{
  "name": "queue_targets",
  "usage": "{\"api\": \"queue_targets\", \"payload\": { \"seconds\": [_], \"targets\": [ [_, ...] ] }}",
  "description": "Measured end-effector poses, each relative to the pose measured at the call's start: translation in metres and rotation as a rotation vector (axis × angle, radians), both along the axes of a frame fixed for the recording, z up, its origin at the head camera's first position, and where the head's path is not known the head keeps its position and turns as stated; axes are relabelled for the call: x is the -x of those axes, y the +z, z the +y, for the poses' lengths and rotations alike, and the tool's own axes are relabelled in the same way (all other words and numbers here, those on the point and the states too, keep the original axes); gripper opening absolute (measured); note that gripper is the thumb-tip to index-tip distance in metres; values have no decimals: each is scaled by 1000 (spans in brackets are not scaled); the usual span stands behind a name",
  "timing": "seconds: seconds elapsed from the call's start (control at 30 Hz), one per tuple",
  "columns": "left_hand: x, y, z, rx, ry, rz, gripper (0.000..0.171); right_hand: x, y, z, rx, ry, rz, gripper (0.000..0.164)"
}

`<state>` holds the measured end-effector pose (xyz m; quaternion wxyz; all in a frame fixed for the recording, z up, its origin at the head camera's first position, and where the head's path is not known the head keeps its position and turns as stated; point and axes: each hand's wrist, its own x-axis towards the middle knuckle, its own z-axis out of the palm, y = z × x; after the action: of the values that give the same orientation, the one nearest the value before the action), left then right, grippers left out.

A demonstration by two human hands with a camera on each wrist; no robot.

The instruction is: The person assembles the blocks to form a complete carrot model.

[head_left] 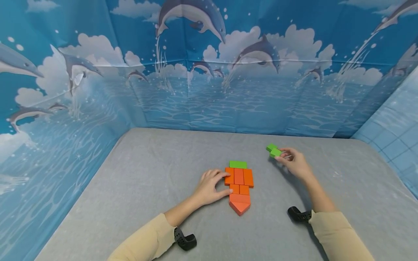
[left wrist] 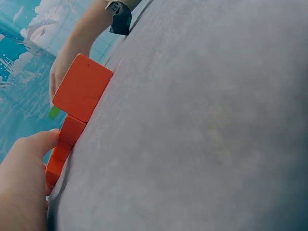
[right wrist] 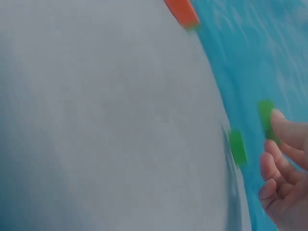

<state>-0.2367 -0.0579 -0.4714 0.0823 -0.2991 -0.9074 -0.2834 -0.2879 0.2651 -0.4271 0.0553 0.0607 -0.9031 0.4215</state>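
Observation:
Orange blocks (head_left: pixel 238 176) lie flat and pressed together in a column, with a pointed orange block (head_left: pixel 240 207) at the near end. A green block (head_left: pixel 238 164) borders their far end. My left hand (head_left: pixel 209 186) rests beside the column; its thumb and fingertips touch the left side, and its fingers are only gently bent. To the right, my right hand (head_left: pixel 296 165) pinches a small green block (head_left: pixel 275 153) between thumb and fingers, above the table. Just beyond it is another green block (head_left: pixel 271 147), seen on the table in the right wrist view.
The grey-covered table (head_left: pixel 156 159) extends around the blocks. A blue dolphin-print curtain (head_left: pixel 209 105) hangs along its back and left side, and more blue cloth is at the right. Each wrist carries a black strap mount (head_left: pixel 185 239).

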Motion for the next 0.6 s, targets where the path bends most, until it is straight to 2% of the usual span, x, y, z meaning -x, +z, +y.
{"api": "queue_targets", "payload": {
  "seconds": [0.17, 0.27, 0.4, 0.5, 0.6],
  "targets": [
    [-1, 1, 0, -5, 0, 16, 52, 3, -2, -30, 44, 13, -33, 47],
    [-1, 1, 1, -12, -3, 27, 51, 5, -5, -44, 66, 57, -43, 46],
    [-1, 0, 1, -22, -7, 31, 51, 8, -10, -57, 49, 84, -41, 43],
    [0, -2, 1, -34, -12, 60, 51, 9, -14, -65, 18, 66, -35, 40],
    [0, -1, 1, -25, -8, 39, 51, 9, -16, -71, 10, 55, -14, 38]
  ]
}}
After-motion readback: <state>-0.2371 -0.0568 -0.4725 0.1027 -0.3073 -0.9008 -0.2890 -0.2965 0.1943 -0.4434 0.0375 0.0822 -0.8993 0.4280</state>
